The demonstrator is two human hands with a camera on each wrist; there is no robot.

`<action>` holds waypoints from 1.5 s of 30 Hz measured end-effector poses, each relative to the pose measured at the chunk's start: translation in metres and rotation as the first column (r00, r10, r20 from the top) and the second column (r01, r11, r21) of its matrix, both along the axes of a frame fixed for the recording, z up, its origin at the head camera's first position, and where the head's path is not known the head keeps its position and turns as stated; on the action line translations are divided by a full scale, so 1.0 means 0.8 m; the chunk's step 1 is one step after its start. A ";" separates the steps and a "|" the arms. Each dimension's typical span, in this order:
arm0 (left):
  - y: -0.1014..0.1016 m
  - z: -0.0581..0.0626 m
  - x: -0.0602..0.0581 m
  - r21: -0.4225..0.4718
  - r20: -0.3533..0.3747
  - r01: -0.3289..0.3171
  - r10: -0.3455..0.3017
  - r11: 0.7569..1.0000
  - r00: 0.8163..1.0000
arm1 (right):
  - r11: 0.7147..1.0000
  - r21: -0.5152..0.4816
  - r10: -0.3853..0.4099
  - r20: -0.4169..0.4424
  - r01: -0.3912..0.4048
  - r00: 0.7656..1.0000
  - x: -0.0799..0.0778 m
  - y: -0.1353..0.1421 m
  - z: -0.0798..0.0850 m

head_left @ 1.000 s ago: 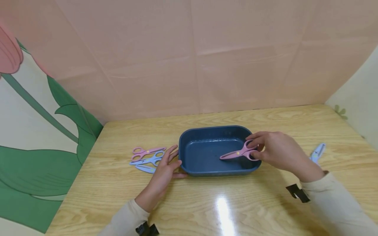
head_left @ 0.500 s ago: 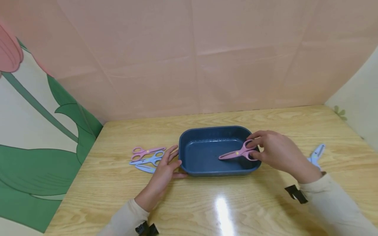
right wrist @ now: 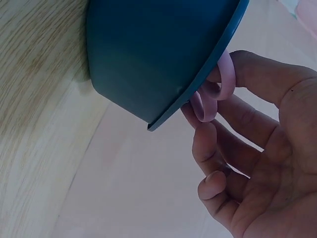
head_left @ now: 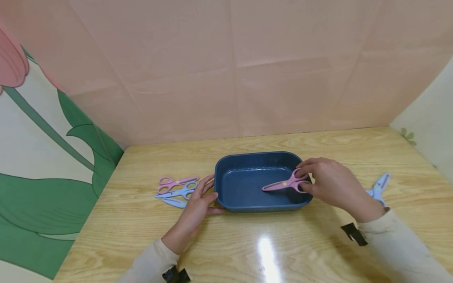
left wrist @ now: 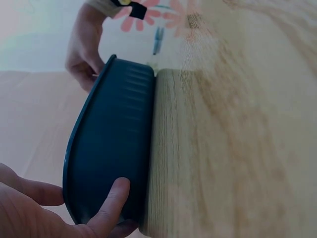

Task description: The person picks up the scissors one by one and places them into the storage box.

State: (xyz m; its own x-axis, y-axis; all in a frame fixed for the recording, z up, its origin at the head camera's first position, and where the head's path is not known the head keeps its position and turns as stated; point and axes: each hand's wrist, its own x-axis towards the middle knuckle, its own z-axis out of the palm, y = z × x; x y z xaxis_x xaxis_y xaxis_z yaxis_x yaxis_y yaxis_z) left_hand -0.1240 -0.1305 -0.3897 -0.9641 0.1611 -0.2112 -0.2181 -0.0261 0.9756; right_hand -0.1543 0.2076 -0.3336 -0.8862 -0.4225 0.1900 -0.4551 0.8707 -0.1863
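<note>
A pair of pink scissors (head_left: 283,184) slants into a dark blue rectangular tub (head_left: 244,207), blades pointing left above the tub's floor. My right hand (head_left: 332,182) pinches the scissors by their finger loops over the tub's right end. The right wrist view shows the pink loops (right wrist: 226,77) between thumb and fingers at the tub's rim. At the tub's left end, my left hand (head_left: 194,206) rests with extended fingers against rim and side. In the left wrist view, one finger (left wrist: 116,196) lies on the tub's outer wall.
Left of the tub lie another pink pair of scissors (head_left: 171,184), a blue pair (head_left: 179,192) and a further blue pair (head_left: 173,202) partly behind my left hand. Light blue scissors (head_left: 380,185) lie at the far right. A pink-covered wall (head_left: 233,78) stands behind the wooden table (head_left: 148,251).
The pink scissors in my right hand have shifted very slightly left. My right forearm has moved a little, showing more of the blue scissors at far right. My left hand stays put.
</note>
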 end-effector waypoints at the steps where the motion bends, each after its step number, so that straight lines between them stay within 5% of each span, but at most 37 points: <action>1: 0.000 0.000 0.000 0.000 0.000 0.000 0.000 1.000 1.000 | 1.000 0.002 0.001 -0.009 -0.001 1.000 0.000 0.000 0.000; 11: 0.001 0.001 0.000 0.000 -0.002 0.006 -0.006 1.000 1.000 | 1.000 -0.015 0.026 -0.100 -0.028 0.995 0.000 -0.004 -0.007; 45: 0.001 -0.001 -0.001 0.009 -0.008 0.004 -0.004 1.000 1.000 | 0.998 0.027 0.053 -0.137 -0.049 0.989 0.005 -0.020 -0.020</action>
